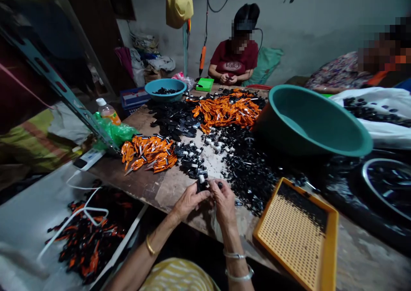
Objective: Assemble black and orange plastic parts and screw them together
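Observation:
At the near edge of the table my left hand [190, 200] is closed round a small black part with a white end [201, 179]. Close beside it, my right hand [224, 199] pinches a small black piece [220, 185]; its exact kind is too small to make out. The fingertips of both hands nearly meet. Just beyond them lie black-and-white parts [192, 156], and a wide heap of small black parts [247, 171] spreads to the right. Left of my hands is a pile of orange pieces with black ends [150, 152].
A yellow perforated tray [289, 227] sits at right, below a large green basin [321, 120]. Farther back are an orange heap [227, 109], a blue bowl [165, 87] and a person [234, 62] working. A slotted metal post [64, 72] rises at left. Another person reclines at far right.

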{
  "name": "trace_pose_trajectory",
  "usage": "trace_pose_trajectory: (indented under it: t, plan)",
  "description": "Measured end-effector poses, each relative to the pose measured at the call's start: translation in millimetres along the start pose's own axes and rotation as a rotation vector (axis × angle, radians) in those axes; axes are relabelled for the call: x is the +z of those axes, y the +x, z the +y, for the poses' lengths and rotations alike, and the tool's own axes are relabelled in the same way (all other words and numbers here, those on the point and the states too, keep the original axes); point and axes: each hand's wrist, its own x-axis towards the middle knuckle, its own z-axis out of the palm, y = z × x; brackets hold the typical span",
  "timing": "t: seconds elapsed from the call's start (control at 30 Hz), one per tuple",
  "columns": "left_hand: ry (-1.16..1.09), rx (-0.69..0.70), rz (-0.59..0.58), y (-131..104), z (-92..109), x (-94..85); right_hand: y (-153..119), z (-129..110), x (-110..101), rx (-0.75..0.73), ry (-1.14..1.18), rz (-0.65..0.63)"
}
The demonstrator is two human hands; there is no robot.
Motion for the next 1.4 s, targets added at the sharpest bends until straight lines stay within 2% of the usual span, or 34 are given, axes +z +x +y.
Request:
trace_pose_trajectory:
  t: [0.17,0.33,0.4,0.53,0.63,0.73,0.83,0.93,1.1,1.4]
  plan:
    - [-0.29,-0.035,0.021,-1,-17,-2.6,-4,-5,-5,0.117,-0.035,-0.109]
    - [-0.319,-0.042,0.059,1,-23,-0.4,-5,2,-5,0.173,-0.033,-0.123]
    - [-0.32,-0.029,0.09,2,-22,1.1,-7,5,-4,0.15,-0.03,-0.093]
    - [-0.397,0.006,0.23,2,-21,0.6,-13,11,-8,0.065,-0.044,-0.016]
    - [-0.387,0.023,0.276,3,-20,-1.4,-15,14,-15,-0.124,-0.19,0.005]
    - [-0.366,0.018,0.252,2,-22,-2.6,-14,15,-22,-0.408,-0.51,-0.024]
    - [-0.325,0.018,0.188,1,-24,-4.1,-13,15,-24,-0.509,-0.624,-0.016]
    - [-0.309,0.023,0.124,-1,-25,-7.0,-14,13,-23,-0.523,-0.634,-0.019]
    - [-0.363,-0.011,0.086,-3,-19,-9.2,-16,13,-19,-0.482,-0.639,0.005]
    - [-0.477,-0.103,-0.066,-5,-16,-13.9,-17,17,-27,-0.284,-0.446,0.162]
